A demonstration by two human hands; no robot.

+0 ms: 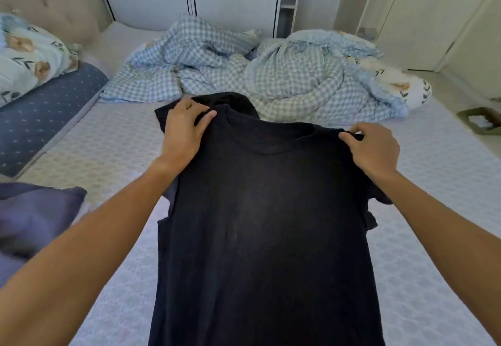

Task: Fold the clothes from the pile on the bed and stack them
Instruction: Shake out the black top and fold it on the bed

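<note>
A black T-shirt (pixel 265 223) hangs spread out in front of me above the bed (pixel 113 155), its neck end away from me and its hem dropping out of the bottom of the view. My left hand (pixel 184 131) grips the shirt's left shoulder, thumb on top near the collar. My right hand (pixel 374 147) pinches the right shoulder seam between thumb and fingers. Both short sleeves droop at the sides. A dark purple-blue garment (pixel 35 218) lies bunched on the bed at the left edge.
A crumpled blue checked duvet (pixel 271 74) fills the far half of the bed. Floral pillows (pixel 27 58) and a dotted blue bolster (pixel 46 117) lie at the left by the headboard. Wardrobe doors stand behind. A green object (pixel 482 121) sits at the right edge.
</note>
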